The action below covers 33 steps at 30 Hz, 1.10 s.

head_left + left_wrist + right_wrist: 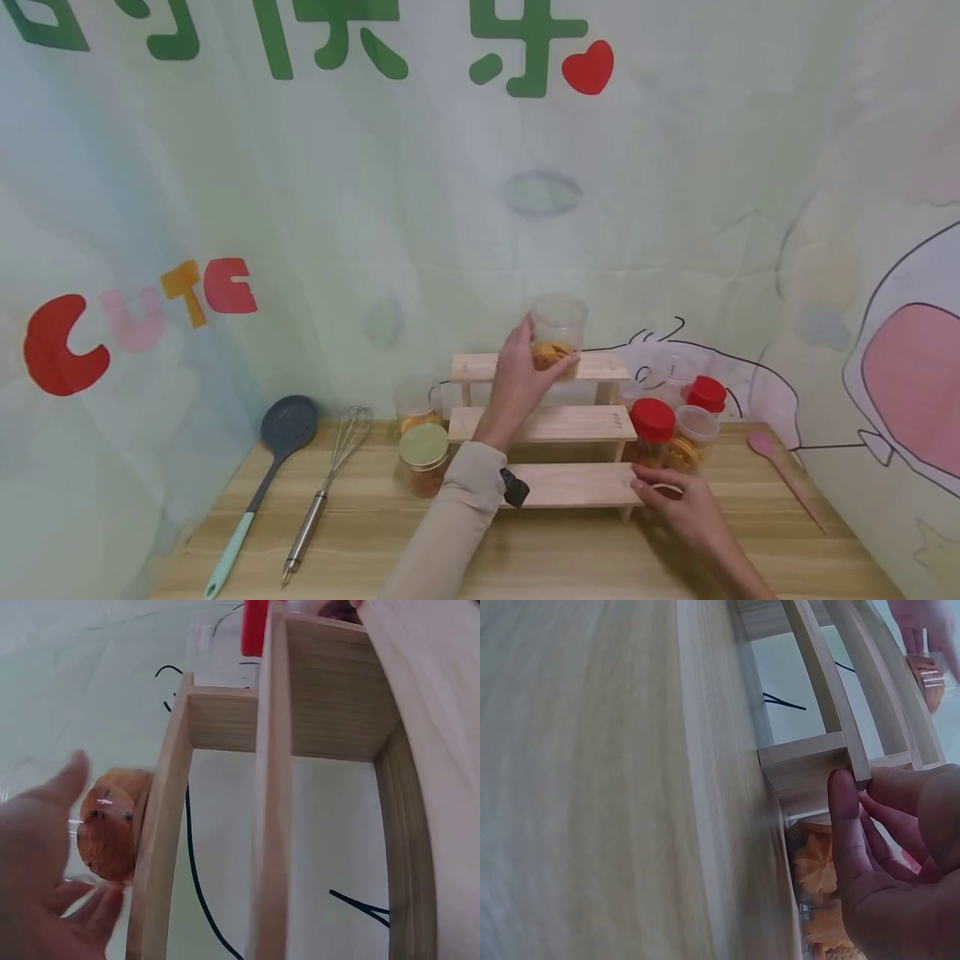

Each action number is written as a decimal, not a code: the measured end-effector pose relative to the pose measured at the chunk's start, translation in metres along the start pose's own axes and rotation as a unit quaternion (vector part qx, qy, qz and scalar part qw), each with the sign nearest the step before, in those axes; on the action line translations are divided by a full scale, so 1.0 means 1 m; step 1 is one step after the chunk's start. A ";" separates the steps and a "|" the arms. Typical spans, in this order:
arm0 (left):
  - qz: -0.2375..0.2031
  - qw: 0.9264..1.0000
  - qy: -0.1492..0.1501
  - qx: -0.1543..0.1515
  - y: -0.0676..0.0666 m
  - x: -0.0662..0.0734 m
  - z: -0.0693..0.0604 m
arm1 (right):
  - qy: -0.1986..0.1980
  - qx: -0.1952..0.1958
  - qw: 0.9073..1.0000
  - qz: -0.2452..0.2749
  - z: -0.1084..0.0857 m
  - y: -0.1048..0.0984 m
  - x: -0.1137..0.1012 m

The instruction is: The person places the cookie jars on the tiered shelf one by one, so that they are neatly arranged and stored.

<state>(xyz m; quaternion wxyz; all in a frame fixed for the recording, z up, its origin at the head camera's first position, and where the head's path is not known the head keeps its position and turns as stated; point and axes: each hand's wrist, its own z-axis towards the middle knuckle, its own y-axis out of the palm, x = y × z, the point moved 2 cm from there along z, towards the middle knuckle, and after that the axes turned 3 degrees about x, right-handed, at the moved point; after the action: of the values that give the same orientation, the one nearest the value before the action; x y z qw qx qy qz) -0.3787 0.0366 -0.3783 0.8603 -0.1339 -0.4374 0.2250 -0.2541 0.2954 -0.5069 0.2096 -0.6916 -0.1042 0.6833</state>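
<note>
Here, left hand (519, 377) grips a jar (558, 330) at the top shelf (602, 365), right hand (686, 502) pinches the bottom shelf's edge (626, 477).

Upright clear jar (558, 327) of cookies (548, 354) at top of three-tiered wooden shelf (573, 424)

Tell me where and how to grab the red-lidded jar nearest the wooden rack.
Probably best by the rim of its red lid, coming straight down from above. The red-lidded jar stands upright, with the wooden rack close on its left and a clear-lidded cookie jar close on its right, while nothing covers the lid.
</note>
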 end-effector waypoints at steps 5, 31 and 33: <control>0.131 0.989 0.028 -0.057 0.007 -0.009 -0.009 | 0.005 0.007 1.000 0.009 0.000 0.001 -0.001; 0.246 0.968 -0.007 -0.041 0.042 0.000 -0.009 | 0.021 -0.001 0.999 0.031 -0.001 0.002 0.002; 0.253 0.967 -0.004 -0.040 0.042 0.001 -0.009 | 0.021 -0.001 0.999 0.032 -0.001 0.002 0.002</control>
<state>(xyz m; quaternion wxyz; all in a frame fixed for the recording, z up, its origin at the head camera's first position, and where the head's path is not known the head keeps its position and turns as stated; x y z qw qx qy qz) -0.3822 0.0736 -0.4008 0.7676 -0.2737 -0.4017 0.4178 -0.2532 0.2944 -0.5093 0.1892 -0.7092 -0.0779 0.6747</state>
